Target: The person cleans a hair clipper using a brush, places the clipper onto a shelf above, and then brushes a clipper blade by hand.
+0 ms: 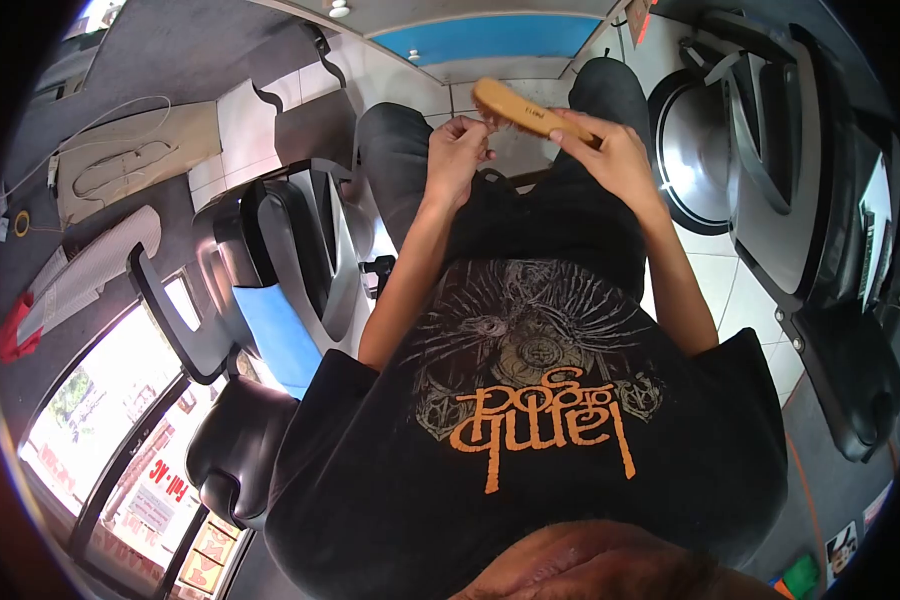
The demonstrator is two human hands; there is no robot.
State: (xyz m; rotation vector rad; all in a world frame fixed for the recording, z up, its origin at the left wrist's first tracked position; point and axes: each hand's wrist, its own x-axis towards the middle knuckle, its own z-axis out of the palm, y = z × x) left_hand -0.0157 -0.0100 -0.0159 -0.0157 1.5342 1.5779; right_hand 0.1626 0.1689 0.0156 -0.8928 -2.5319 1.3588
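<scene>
My right hand (615,150) is closed round the handle of a wooden brush (530,108), with the thumb along its near side. The brush head points up and to the left, its lettered back faces me, and dark bristles show along its underside. Beside the bristles, my left hand (457,158) is closed with thumb and fingers drawn together. Its fingertips touch or nearly touch the bristles; whatever they may pinch is too small to make out. Both hands are above my lap, between my dark-trousered knees.
A cabinet with a blue drawer front (500,42) stands just beyond my knees. Black salon chairs flank me, one at left (260,240) and one at right (800,200) near a round chrome base (698,150). A blue cloth (275,335) hangs on the left chair.
</scene>
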